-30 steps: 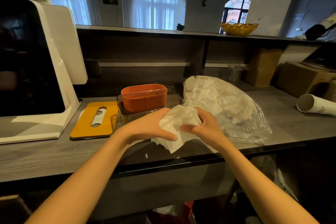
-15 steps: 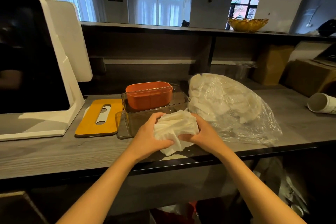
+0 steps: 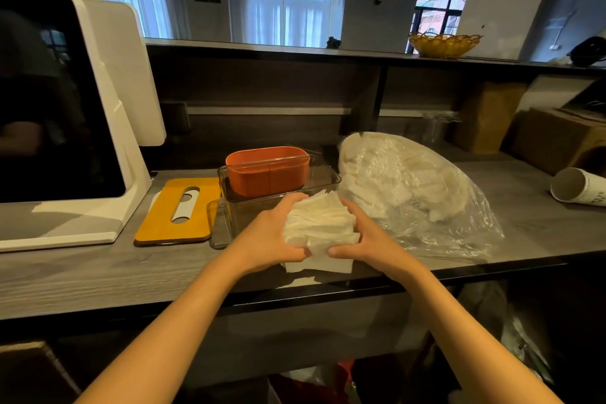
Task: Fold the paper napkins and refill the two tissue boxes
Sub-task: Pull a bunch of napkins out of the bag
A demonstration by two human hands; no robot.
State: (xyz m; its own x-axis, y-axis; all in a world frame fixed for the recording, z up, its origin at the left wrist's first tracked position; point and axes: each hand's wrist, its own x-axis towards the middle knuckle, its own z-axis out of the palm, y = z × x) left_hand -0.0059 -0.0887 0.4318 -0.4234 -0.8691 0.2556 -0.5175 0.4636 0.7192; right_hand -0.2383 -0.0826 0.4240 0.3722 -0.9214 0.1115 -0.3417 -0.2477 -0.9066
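Where the front edge of the worktop [image 3: 98, 272] runs, near its middle, a thick stack of white paper napkins [image 3: 319, 226] is held between both hands. Left hand [image 3: 272, 236]: fingers curled over the stack's left side, thumb pinching its near edge. Right hand [image 3: 364, 238]: fingers wrapped round the right side, thumb on the near edge. Lowest sheets hang toward the worktop; contact cannot be judged.

Just behind the stack: clear tissue box [image 3: 282, 203], with an orange tissue box [image 3: 267, 170] standing inside its rear part. Left of the clear box, flat on the worktop: yellow slotted lid [image 3: 157, 223]. Right of the stack: clear plastic bag [image 3: 413, 193] of white napkins, lying on the worktop. Far left edge: white machine with dark screen [image 3: 59, 115]. Far right edge: paper cup [image 3: 577, 187] on its side.
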